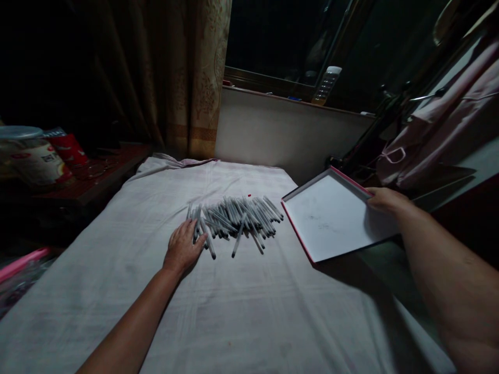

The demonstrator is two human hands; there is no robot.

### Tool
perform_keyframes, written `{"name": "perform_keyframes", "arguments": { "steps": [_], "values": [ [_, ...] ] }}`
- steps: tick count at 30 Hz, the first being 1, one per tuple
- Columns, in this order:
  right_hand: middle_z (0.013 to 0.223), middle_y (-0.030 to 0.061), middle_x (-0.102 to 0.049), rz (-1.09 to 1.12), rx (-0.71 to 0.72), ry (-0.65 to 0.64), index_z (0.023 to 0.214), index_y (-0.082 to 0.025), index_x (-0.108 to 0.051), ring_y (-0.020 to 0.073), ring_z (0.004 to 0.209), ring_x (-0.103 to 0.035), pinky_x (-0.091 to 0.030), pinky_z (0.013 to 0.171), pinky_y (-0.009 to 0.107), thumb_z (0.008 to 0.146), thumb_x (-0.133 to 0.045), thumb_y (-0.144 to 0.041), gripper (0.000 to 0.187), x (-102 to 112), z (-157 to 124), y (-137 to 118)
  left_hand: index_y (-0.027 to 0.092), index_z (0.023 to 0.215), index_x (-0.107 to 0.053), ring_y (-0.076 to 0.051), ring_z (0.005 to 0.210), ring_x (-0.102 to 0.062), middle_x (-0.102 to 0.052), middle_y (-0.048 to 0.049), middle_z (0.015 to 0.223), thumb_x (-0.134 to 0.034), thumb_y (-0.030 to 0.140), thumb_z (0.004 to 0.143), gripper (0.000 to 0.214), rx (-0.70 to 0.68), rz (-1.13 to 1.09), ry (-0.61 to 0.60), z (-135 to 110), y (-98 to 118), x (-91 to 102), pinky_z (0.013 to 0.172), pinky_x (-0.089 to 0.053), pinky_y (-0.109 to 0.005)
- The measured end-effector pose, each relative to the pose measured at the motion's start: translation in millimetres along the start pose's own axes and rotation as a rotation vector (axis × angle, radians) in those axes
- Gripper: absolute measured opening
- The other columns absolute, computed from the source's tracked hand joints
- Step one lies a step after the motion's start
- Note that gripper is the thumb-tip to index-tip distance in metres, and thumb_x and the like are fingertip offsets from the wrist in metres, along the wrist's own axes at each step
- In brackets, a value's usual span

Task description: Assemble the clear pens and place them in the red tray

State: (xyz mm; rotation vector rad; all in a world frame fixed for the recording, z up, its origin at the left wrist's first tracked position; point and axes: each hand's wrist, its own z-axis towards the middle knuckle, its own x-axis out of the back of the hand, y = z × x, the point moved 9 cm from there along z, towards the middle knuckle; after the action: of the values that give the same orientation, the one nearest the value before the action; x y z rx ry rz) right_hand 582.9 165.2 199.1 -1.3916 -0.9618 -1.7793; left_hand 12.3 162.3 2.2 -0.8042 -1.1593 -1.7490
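A heap of clear pens [237,215] with dark ends lies in the middle of the cloth-covered surface. My left hand [183,244] rests at the left end of this heap, its fingers stretched out and the thumb apart, touching the nearest pens. On the right, my right hand [384,200] grips the far right edge of a shallow box [331,218], either a tray or a lid. Its inside is white with faint dark smudges, and the rim is red and dark. The box is tilted with its inside toward me, apart from the pens. A tiny red piece [249,195] lies behind the heap.
A pale checked cloth [234,311] covers the surface. To the left, a lidded jar [35,161] stands on a dark red table [97,176]. A curtain [195,78] hangs behind. On the window sill stands a bottle [326,85]. Pink clothing [424,130] hangs at right.
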Motion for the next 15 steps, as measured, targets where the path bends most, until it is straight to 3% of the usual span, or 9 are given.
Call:
{"name": "perform_keyframes", "arguments": {
  "steps": [4, 10, 15],
  "values": [
    [0.1, 0.0206, -0.075, 0.225, 0.045, -0.153, 0.132, -0.005, -0.064, 0.0173, 0.078, -0.069, -0.044, 0.065, 0.025, 0.091, -0.047, -0.012, 0.045, -47.3, -4.4, -17.3, 0.014, 0.139, -0.051, -0.031, 0.137, -0.047, -0.052, -0.0163, 0.147, -0.045, 0.046, 0.093, 0.057, -0.003, 0.006, 0.002, 0.0, -1.3, -0.9, 0.115, -0.035, -0.048],
    [0.091, 0.0137, -0.076, 0.308, 0.071, -0.233, 0.119, -0.01, -0.072, 0.0183, 0.074, -0.07, -0.046, 0.061, 0.021, 0.083, -0.052, -0.006, 0.042, -105.1, 0.6, -63.8, 0.015, 0.139, -0.051, -0.031, 0.137, -0.047, -0.052, -0.0164, 0.147, -0.044, 0.045, 0.093, 0.056, -0.016, 0.0, 0.007, -1.5, -1.7, 0.4, 0.115, -0.036, -0.05],
    [0.097, 0.0147, -0.076, 0.259, 0.053, -0.263, 0.112, -0.013, -0.074, 0.0236, 0.083, -0.072, -0.05, 0.067, 0.027, 0.08, -0.056, -0.009, 0.037, -127.1, -4.8, -73.2, 0.013, 0.138, -0.052, -0.032, 0.136, -0.048, -0.053, -0.0176, 0.146, -0.043, 0.048, 0.093, 0.058, -0.02, 0.003, 0.002, -2.0, -2.1, 0.1, 0.114, -0.037, -0.05]
  ]
}}
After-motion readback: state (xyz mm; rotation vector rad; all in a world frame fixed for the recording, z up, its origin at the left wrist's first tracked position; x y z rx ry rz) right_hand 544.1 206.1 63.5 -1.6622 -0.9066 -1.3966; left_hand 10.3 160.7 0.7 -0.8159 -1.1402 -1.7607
